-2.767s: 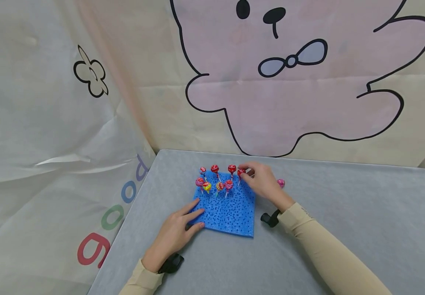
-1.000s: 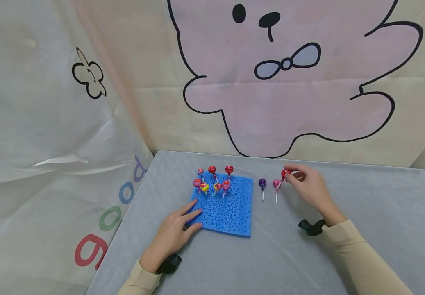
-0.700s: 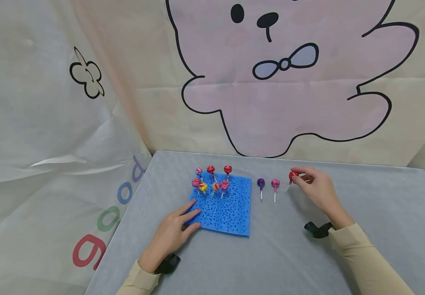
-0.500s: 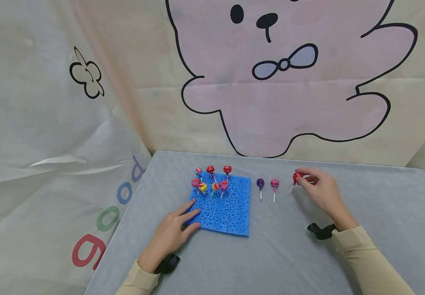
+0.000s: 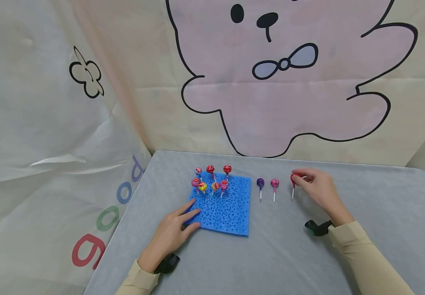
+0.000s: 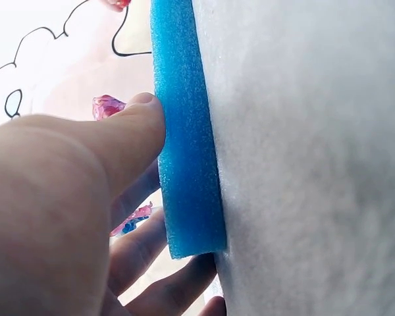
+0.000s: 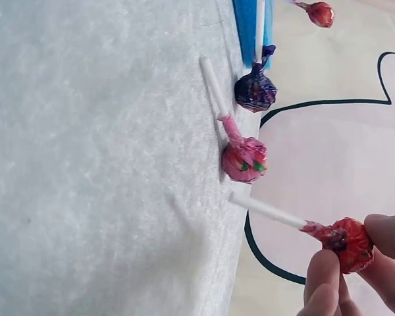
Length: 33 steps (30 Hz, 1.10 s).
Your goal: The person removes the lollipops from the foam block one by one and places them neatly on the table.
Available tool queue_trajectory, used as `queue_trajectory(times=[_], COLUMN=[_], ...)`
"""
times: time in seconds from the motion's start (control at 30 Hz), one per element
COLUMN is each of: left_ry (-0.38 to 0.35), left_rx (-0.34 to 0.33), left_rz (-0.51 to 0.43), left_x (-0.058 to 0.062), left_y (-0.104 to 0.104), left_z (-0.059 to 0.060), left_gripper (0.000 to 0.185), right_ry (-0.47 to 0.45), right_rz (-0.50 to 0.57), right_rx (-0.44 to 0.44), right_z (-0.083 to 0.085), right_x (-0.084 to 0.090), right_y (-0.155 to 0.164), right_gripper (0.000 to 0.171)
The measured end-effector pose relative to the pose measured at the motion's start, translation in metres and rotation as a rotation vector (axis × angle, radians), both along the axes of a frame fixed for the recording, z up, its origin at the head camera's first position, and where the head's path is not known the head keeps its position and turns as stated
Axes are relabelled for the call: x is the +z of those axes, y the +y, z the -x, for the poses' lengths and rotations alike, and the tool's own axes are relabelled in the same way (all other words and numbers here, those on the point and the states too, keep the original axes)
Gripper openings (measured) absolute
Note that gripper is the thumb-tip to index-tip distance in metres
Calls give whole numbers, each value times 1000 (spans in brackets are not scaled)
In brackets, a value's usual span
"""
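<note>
- Fingers of the right hand (image 5: 321, 190) are together on the red lolly (image 7: 349, 245), its wrapped head pinched between thumb and fingertips.
- This lolly is right of the pink lolly (image 5: 274, 183), its head at the left tips of the fingers, its stick reaching toward the near side.
- From the right wrist, the stick slants down and seems to hang just clear of the counter (image 5: 271, 258).
- Its long axis runs roughly near to far, head at the far end, close to the line of the pink lolly and the purple lolly (image 5: 260, 183); those two lie apart on the counter, farther left.
- My judgement: the move turns on that slant and the small gap beneath the stick.
- Clearly nearer is the right hand; the left hand (image 5: 171, 231) is well apart, fingers spread on the foam's (image 5: 223, 217) near left edge.
- Seven other lollies (image 5: 227, 169) stand in the foam's far half.
</note>
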<state>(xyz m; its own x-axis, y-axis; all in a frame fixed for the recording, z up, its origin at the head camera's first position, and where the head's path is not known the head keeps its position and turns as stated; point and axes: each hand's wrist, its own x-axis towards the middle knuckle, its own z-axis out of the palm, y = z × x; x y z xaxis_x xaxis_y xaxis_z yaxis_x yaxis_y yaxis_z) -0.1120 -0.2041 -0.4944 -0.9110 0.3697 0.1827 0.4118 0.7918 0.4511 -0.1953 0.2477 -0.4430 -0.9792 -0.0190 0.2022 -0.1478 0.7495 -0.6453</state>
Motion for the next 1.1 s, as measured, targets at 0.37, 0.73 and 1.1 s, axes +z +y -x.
queue_trajectory(times=[0.37,0.73,1.1], left_ry=[-15,-5,-4], left_rx=[2,5,-8], left_rz=[6,7,12], left_x=[1,1,1], left_y=[0,0,0], left_z=[0,0,1], left_gripper=[47,47,48], right_ry=[-171,-321,-325], right_rz=[-63,-123,-143], right_rx=[46,92,93], right_z=[21,39,39], right_x=[-10,-18,-21], right_y=[-1,-3,-6], right_gripper=[29,32,36])
